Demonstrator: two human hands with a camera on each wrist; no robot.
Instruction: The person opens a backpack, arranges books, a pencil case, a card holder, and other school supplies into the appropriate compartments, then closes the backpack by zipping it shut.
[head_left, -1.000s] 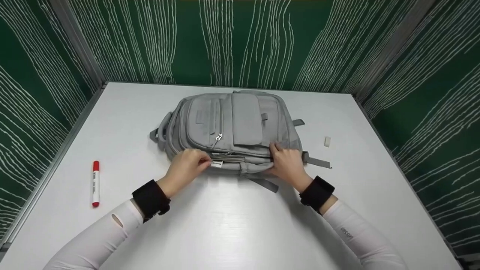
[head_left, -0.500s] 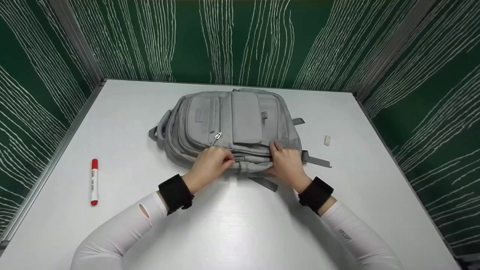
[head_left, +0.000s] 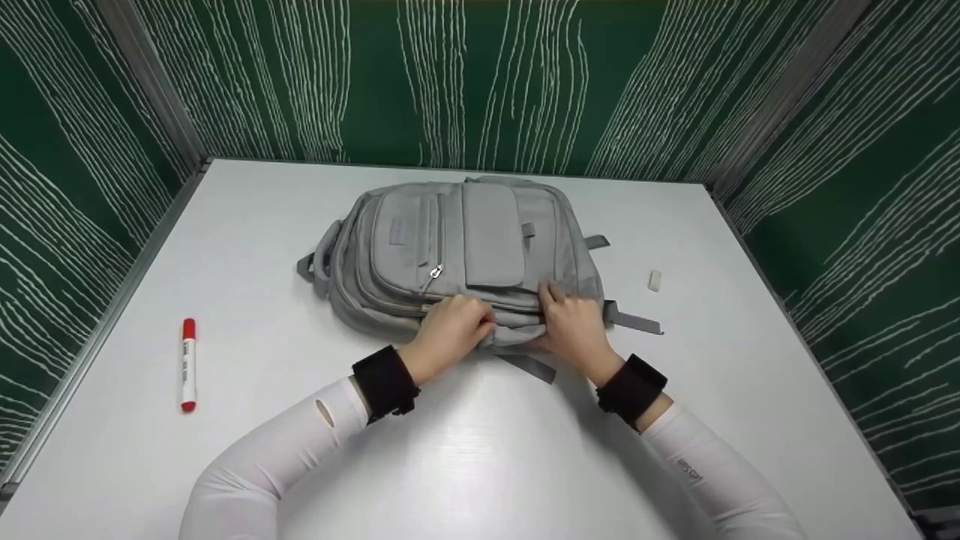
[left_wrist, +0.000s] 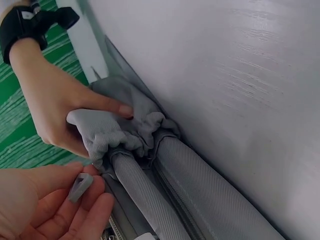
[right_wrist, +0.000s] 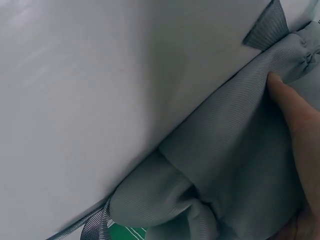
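A grey backpack [head_left: 491, 232] lies on its back on the white table, top end to the left. My left hand [head_left: 448, 334] is at its near side and pinches a small grey zipper pull [left_wrist: 81, 187] between thumb and fingers, as the left wrist view shows. My right hand [head_left: 577, 334] grips the backpack's near side by the bottom end, around the gathered side pocket [left_wrist: 102, 130]. In the right wrist view its thumb [right_wrist: 287, 97] presses into the grey fabric. A silver zipper pull [head_left: 436, 272] hangs on the front pocket.
A red-capped white marker [head_left: 188, 365] lies at the left of the table [head_left: 450, 465]. A small white block [head_left: 655, 280] is to the right of the backpack. Loose straps [head_left: 637, 322] stick out from the bag. Green, white-streaked walls [head_left: 382, 82] enclose the table.
My left hand has slid to the right along the backpack's near side with the zipper pull, toward my right hand. The right hand keeps its grip in place.
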